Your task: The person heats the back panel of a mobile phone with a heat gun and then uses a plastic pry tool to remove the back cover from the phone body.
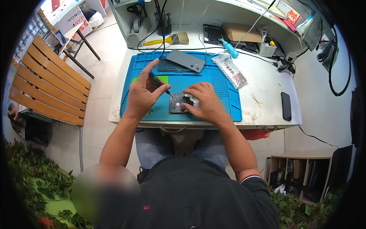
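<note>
My left hand [143, 93] is closed around a dark screwdriver [154, 79], its tip slanting down to the upper left corner of an opened phone [176, 105]. The phone's inner parts face up, and it lies flat near the front of a blue work mat [152, 114]. From the right, my right hand [206, 101] grips the phone, fingers at its far edge and thumb across it, hiding its right part. Farther back on the mat, a grey phone back cover [187, 61] rests tilted over a dark flat panel [164, 65]. A yellow-green piece [164, 79] shows behind the screwdriver.
A clear packet [230, 71] overlaps the mat's right side, below a light blue bottle [230, 49]. Behind the mat lie a yellow-handled brush [169, 39], cables and a cardboard box [242, 32]. A black phone [286, 106] lies at the table's right. A shelf overhangs the back.
</note>
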Tool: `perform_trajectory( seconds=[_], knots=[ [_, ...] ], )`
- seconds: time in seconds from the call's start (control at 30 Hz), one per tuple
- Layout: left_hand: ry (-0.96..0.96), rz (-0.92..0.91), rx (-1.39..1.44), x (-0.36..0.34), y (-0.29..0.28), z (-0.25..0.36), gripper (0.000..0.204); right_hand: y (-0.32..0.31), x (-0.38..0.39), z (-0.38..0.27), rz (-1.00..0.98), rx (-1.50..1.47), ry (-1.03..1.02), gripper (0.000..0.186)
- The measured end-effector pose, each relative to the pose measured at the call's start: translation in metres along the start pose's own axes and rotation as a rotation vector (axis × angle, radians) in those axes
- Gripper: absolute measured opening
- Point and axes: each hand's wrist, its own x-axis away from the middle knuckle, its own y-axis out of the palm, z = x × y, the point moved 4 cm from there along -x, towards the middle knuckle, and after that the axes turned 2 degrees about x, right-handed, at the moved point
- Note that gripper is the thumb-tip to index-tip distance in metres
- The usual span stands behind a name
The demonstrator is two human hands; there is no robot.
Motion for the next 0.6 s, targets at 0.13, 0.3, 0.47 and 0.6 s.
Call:
perform_trajectory(
  seconds=[0.13, 0.3, 0.47, 0.6],
  knots=[
    [-0.013, 0.051, 0.027, 0.001, -0.002, -0.001, 0.085, 0.02, -0.021, -0.011, 0.002, -0.021, -0.051, 0.029],
    [-0.009, 0.18, 0.102, 0.004, -0.008, -0.011, 0.082, 0.041, -0.043, -0.007, -0.038, 0.047, -0.045, 0.015],
    [-0.035, 0.285, 0.095, 0.002, -0.029, -0.012, 0.081, 0.038, -0.106, 0.02, 0.029, 0.323, -0.033, 0.012],
    [-0.013, 0.244, 0.057, 0.002, -0.024, -0.005, 0.081, 0.047, -0.143, 0.048, -0.052, 0.446, -0.059, 0.016]
  ],
)
